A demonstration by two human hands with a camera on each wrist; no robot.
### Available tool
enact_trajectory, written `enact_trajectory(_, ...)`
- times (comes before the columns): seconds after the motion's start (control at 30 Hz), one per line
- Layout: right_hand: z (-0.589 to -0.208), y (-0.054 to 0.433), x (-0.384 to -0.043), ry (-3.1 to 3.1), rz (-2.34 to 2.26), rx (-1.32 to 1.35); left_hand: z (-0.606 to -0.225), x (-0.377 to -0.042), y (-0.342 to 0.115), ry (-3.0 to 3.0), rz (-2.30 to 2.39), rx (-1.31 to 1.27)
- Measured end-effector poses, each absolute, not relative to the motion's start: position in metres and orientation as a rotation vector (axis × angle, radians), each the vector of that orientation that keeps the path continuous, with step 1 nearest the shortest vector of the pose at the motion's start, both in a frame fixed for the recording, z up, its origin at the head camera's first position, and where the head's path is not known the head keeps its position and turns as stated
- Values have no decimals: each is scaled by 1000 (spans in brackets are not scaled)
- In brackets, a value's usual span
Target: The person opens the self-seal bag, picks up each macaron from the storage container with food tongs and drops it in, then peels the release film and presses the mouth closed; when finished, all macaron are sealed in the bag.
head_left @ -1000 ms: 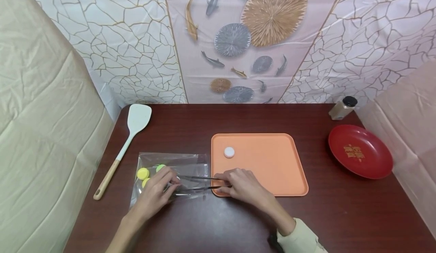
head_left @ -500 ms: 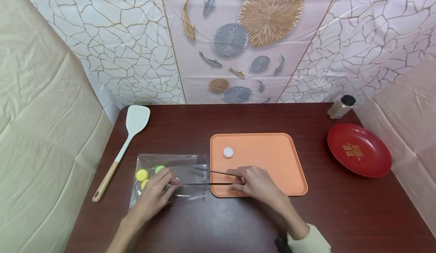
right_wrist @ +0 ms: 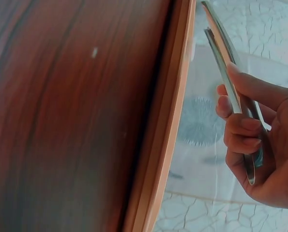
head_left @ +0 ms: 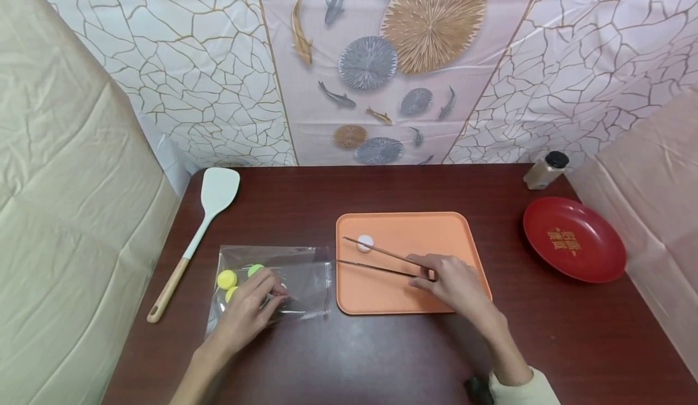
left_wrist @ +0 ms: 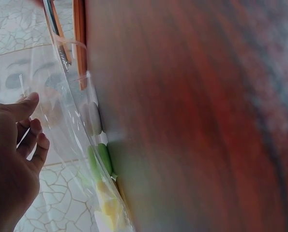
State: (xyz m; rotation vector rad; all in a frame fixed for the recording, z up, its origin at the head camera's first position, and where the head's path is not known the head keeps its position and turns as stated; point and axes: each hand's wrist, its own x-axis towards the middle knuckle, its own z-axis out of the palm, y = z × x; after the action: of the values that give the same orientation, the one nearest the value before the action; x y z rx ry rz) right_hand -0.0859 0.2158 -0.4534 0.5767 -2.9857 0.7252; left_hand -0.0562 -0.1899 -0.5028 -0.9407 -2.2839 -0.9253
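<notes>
My right hand [head_left: 449, 281] holds long metal tweezer tongs [head_left: 387, 253] over the orange tray [head_left: 425, 229]. Their two arms stand apart, with nothing between the tips. A white macaron-like disc [head_left: 365, 240] lies on the tray, partly behind the upper arm. To the left, a clear plastic bag [head_left: 311, 274] lies on the table, its mouth facing the tray. Inside it are yellow discs [head_left: 226, 279], a green disc [head_left: 254, 268] and pale ones partly hidden by my left hand [head_left: 248, 308]. The left wrist view shows that hand's thumb and index finger [left_wrist: 30, 99] pinching the bag's film.
A white spatula [head_left: 209, 211] with a wooden handle lies at the table's left. A red plate [head_left: 589, 241] sits at the right, below a black-capped jar [head_left: 547, 170]. Cloth curtains stand at both sides, and a patterned backdrop rises behind the table [head_left: 349, 362].
My right hand has drawn the tongs out of the bag and moved them right, up over the tray. The left hand has stayed at the bag.
</notes>
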Motion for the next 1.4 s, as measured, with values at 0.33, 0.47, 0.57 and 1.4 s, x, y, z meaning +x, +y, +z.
enact_trajectory(0.33, -457, 240, -87, -3071, 659, 365, -503, -56, -190, -2286, -926, -942)
enact_trajectory(0.47, -461, 244, -88, -3092, 673, 335, -503, -56, -190, -2287, -925, -942)
enact_trajectory(0.57, -463, 246, -89, -3109, 696, 321, -502, -56, -190, -2291, -922, -941)
enact_trajectory(1.4, -458, 245, -87, -3054, 794, 453, -501, -55, -190, -2295, -917, -944)
